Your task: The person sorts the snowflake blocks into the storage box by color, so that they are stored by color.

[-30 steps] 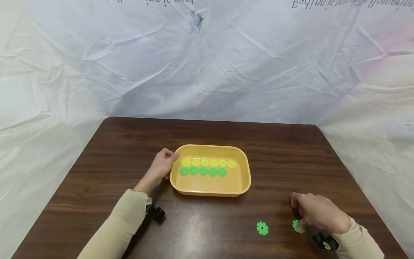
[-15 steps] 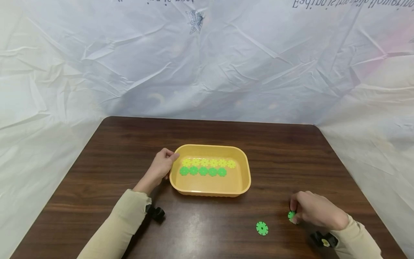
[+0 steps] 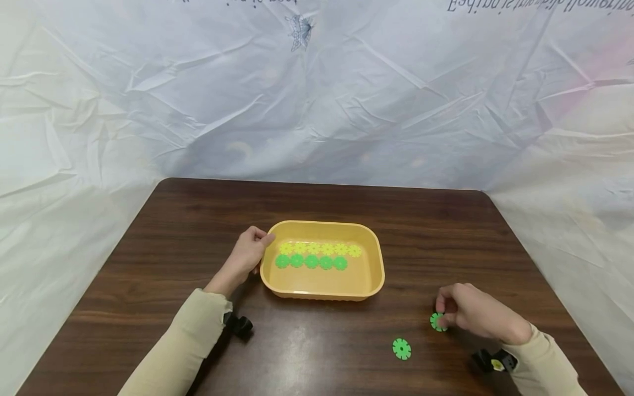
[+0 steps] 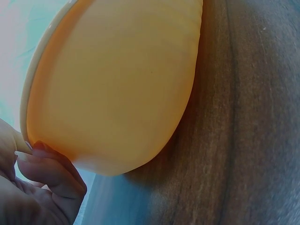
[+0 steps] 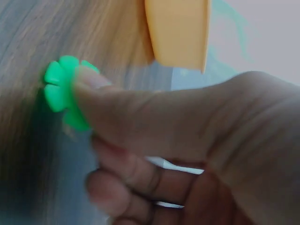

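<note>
My left hand [image 3: 246,253] grips the left rim of a yellow plastic tray [image 3: 317,287], thumb over the edge; the left wrist view shows the fingers [image 4: 49,176] at the tray's corner. Inside lie two rows: several yellow flower-shaped discs [image 3: 314,249] at the back and several green notched discs [image 3: 311,262] in front. Right of the tray, my right hand [image 3: 480,314] pinches a green notched disc [image 5: 56,96] between thumb and fingers, low over the table. Part of that disc is hidden behind the thumb. Another green notched disc [image 3: 402,348] lies flat on the table, left of this hand.
The dark wood table [image 3: 208,212] has rounded far corners. A pale printed sheet [image 3: 317,110] hangs behind it and along both sides. A black wrist strap [image 3: 240,324] is on the left sleeve, with another [image 3: 495,360] at the right.
My right hand has moved forward and left, carrying the green notched disc with it over the table. My left hand, the tray and the loose disc stay put.
</note>
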### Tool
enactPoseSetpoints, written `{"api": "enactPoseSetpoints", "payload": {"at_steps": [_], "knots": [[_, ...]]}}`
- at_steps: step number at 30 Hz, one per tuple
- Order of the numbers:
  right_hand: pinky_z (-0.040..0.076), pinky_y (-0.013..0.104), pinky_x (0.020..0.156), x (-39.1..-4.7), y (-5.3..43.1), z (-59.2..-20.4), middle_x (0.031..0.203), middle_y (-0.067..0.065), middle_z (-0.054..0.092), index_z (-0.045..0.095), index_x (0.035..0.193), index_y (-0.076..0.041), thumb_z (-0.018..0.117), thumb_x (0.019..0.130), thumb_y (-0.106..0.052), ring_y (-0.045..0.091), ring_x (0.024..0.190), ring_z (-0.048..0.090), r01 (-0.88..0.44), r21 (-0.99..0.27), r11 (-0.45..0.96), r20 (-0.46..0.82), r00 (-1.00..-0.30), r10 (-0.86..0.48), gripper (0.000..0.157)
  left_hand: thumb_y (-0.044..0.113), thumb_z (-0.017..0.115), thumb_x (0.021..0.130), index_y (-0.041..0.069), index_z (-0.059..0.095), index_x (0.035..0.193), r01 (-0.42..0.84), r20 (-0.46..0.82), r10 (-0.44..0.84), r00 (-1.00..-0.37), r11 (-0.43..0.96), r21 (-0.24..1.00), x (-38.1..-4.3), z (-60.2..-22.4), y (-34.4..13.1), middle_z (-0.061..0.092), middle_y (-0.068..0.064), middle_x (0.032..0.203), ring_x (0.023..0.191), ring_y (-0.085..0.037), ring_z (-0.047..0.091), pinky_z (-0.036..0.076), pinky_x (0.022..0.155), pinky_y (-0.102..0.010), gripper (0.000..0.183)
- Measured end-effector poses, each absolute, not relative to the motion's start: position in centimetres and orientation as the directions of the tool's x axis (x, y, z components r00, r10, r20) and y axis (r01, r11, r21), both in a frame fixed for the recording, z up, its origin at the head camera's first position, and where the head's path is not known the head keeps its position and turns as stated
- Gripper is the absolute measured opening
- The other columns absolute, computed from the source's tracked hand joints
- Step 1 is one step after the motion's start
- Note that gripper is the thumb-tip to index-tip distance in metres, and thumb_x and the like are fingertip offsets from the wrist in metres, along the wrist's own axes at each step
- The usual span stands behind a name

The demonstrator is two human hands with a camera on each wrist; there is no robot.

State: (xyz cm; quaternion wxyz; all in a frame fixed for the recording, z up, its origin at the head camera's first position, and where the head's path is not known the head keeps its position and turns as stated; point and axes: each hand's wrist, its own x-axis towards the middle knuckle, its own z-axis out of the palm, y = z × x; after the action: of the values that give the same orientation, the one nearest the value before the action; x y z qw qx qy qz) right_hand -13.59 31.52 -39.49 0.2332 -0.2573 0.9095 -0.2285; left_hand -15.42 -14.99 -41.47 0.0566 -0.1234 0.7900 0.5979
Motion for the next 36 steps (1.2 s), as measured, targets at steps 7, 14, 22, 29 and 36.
{"api": "enactPoseSetpoints", "payload": {"at_steps": [7, 14, 22, 29, 36], "knots": [[0.046, 0.025, 0.055, -14.7, 30.0, -38.6, 0.075, -0.004, 0.059, 0.061, 0.086, -0.018, 0.071, 0.087, -0.039, 0.009, 0.064, 0.052, -0.318, -0.613, 0.723, -0.145, -0.854, -0.499, 0.024, 0.025, 0.051, 0.102, -0.002, 0.046, 0.114, -0.259, -0.235, -0.121, -0.964, 0.252, 0.932, -15.3, -41.4, -15.0, 0.050, -0.012, 0.074, 0.037, -0.013, 0.037, 0.035, 0.036, -0.026, 0.029], [0.044, 0.026, 0.056, -15.9, 28.3, -38.0, 0.079, 0.000, 0.062, 0.063, 0.090, -0.024, 0.072, 0.088, -0.037, 0.016, 0.066, 0.053, -0.391, -0.625, 0.676, 0.130, -0.906, -0.404, 0.016, 0.025, 0.051, 0.102, -0.001, 0.046, 0.113, -0.263, -0.239, -0.123, -0.963, 0.250, 0.932, -15.4, -41.3, -15.0, 0.050, -0.011, 0.072, 0.037, -0.013, 0.037, 0.036, 0.036, -0.026, 0.029], [0.045, 0.025, 0.056, -17.1, 26.1, -37.7, 0.085, -0.001, 0.065, 0.065, 0.100, -0.018, 0.073, 0.089, -0.029, 0.017, 0.067, 0.055, -0.444, -0.649, 0.618, 0.246, -0.891, -0.382, 0.017, 0.026, 0.051, 0.102, -0.001, 0.047, 0.113, -0.262, -0.238, -0.122, -0.964, 0.260, 0.929, -15.6, -41.4, -15.0, 0.051, -0.013, 0.073, 0.038, -0.013, 0.037, 0.036, 0.036, -0.026, 0.030], [0.046, 0.024, 0.055, -17.5, 23.8, -37.5, 0.085, -0.005, 0.064, 0.068, 0.102, -0.019, 0.072, 0.090, -0.026, 0.016, 0.068, 0.056, -0.479, -0.652, 0.588, 0.297, -0.874, -0.384, 0.015, 0.025, 0.051, 0.102, -0.001, 0.047, 0.114, -0.271, -0.245, -0.130, -0.961, 0.257, 0.928, -15.6, -41.5, -15.0, 0.051, -0.012, 0.071, 0.037, -0.013, 0.036, 0.036, 0.036, -0.026, 0.029], [0.047, 0.026, 0.062, -17.8, 20.9, -37.5, 0.083, -0.011, 0.060, 0.074, 0.096, -0.017, 0.075, 0.087, -0.014, 0.009, 0.074, 0.051, -0.628, -0.519, 0.580, 0.385, -0.778, -0.497, 0.009, 0.025, 0.051, 0.102, -0.001, 0.047, 0.114, -0.282, -0.255, -0.133, -0.958, 0.259, 0.924, -15.5, -41.3, -15.0, 0.050, -0.012, 0.071, 0.037, -0.013, 0.037, 0.036, 0.036, -0.026, 0.028]]}}
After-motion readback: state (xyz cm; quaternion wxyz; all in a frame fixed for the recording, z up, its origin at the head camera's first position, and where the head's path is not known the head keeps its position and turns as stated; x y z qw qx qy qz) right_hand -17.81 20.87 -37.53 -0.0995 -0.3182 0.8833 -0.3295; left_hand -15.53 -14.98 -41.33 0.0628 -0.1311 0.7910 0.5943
